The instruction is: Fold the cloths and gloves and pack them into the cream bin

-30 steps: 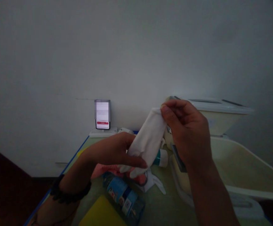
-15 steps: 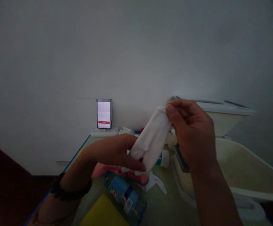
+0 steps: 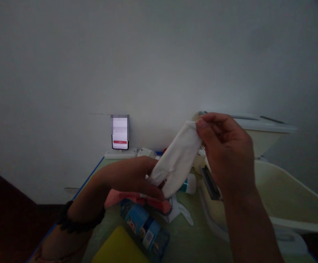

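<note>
A white cloth glove (image 3: 179, 157) is stretched at a slant between my two hands, its upper edge to the right. My right hand (image 3: 226, 146) pinches that upper corner between thumb and fingers. Lower down, my left hand (image 3: 133, 177) is closed on the other end, thumb in front; the cloth hides most of its fingertips. Beneath the hands, another white cloth piece with finger-like ends (image 3: 182, 212) lies on the table, beside a pinkish-red cloth (image 3: 117, 197). A clear bottle with a blue label (image 3: 145, 226) lies just in front of the cloth.
A large cream bin (image 3: 293, 190) stands open at the right, its lid (image 3: 268, 126) raised behind. A lit phone (image 3: 120, 133) stands on a white base (image 3: 120, 153) against the wall. A yellow object (image 3: 119, 248) and a white-and-teal container (image 3: 189, 183) are on the table.
My right hand has moved slightly up and to the right with its end of the glove. The cloth is drawn a little straighter; my left hand stays nearly in place.
</note>
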`<state>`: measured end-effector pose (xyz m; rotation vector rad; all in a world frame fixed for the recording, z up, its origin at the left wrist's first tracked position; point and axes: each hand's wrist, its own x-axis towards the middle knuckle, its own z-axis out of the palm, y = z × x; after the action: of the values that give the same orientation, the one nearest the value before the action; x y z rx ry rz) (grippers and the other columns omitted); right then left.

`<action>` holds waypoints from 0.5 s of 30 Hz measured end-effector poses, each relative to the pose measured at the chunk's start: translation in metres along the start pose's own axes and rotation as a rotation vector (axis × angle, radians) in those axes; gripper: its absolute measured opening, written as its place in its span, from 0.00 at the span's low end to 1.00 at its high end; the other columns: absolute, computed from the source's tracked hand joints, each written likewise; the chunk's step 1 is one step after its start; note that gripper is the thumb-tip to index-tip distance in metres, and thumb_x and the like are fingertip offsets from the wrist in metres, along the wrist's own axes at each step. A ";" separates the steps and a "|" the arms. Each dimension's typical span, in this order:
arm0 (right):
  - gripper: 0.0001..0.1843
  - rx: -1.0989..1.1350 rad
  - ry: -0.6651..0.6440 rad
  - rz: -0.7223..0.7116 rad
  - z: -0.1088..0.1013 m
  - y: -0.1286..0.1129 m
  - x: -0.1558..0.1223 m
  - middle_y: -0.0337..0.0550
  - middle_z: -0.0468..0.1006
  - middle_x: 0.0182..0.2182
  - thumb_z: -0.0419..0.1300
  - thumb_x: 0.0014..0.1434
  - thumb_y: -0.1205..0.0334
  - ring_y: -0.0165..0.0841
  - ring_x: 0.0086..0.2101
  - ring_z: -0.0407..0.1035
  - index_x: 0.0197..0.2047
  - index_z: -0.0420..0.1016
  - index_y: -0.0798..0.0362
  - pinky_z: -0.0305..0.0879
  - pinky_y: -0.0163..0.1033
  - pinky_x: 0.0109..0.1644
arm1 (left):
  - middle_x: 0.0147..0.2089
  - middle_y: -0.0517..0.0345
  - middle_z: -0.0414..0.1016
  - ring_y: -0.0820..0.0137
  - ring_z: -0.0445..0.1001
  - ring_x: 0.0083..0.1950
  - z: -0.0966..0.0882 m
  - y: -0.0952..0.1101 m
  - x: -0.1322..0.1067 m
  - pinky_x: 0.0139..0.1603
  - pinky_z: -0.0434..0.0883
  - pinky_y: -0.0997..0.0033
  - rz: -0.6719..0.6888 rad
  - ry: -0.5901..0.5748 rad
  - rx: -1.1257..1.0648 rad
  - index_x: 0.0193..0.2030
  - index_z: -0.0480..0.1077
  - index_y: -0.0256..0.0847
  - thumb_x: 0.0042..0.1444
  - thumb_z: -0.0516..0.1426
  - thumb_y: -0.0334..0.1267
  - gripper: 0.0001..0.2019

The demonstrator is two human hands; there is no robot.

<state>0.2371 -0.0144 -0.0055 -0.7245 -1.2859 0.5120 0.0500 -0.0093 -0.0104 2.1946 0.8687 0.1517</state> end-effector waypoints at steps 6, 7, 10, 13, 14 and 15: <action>0.02 0.016 0.022 -0.002 -0.001 0.000 0.000 0.34 0.76 0.27 0.62 0.54 0.63 0.26 0.25 0.70 0.33 0.73 0.48 0.68 0.29 0.25 | 0.33 0.62 0.77 0.70 0.73 0.34 0.000 -0.001 0.001 0.33 0.66 0.78 -0.043 -0.004 0.036 0.37 0.74 0.38 0.48 0.61 0.35 0.08; 0.02 0.025 0.022 0.000 -0.001 0.000 0.000 0.34 0.77 0.27 0.62 0.54 0.63 0.26 0.26 0.71 0.33 0.73 0.48 0.68 0.29 0.26 | 0.32 0.63 0.76 0.71 0.73 0.34 0.000 -0.001 0.001 0.33 0.65 0.79 -0.037 -0.012 0.029 0.36 0.74 0.38 0.49 0.61 0.35 0.07; 0.02 0.031 0.012 -0.006 -0.003 0.001 0.001 0.34 0.77 0.27 0.62 0.54 0.64 0.26 0.27 0.71 0.33 0.73 0.48 0.68 0.29 0.27 | 0.33 0.62 0.76 0.72 0.72 0.34 0.000 0.000 0.002 0.35 0.65 0.79 0.000 -0.012 -0.004 0.36 0.73 0.37 0.51 0.60 0.38 0.07; 0.02 0.000 -0.010 -0.009 -0.003 0.001 0.002 0.34 0.76 0.27 0.62 0.54 0.64 0.26 0.26 0.71 0.33 0.73 0.48 0.69 0.30 0.27 | 0.32 0.60 0.74 0.72 0.69 0.32 0.001 -0.002 0.001 0.32 0.64 0.78 0.026 0.021 0.007 0.37 0.73 0.36 0.58 0.53 0.45 0.14; 0.02 -0.015 -0.017 -0.010 -0.003 0.000 0.002 0.34 0.76 0.26 0.62 0.54 0.64 0.26 0.26 0.70 0.33 0.73 0.48 0.68 0.29 0.26 | 0.31 0.60 0.73 0.72 0.69 0.31 0.002 -0.003 0.001 0.31 0.63 0.78 0.017 0.027 0.023 0.37 0.73 0.35 0.60 0.50 0.47 0.18; 0.02 -0.029 -0.020 -0.013 -0.003 0.000 0.002 0.34 0.75 0.26 0.62 0.54 0.64 0.26 0.25 0.69 0.33 0.73 0.48 0.68 0.29 0.25 | 0.30 0.59 0.72 0.72 0.68 0.30 0.002 -0.003 0.001 0.30 0.63 0.77 0.004 0.027 0.038 0.36 0.73 0.34 0.61 0.48 0.49 0.20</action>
<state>0.2401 -0.0138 -0.0047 -0.7365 -1.3187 0.4917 0.0498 -0.0080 -0.0142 2.2341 0.8885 0.1683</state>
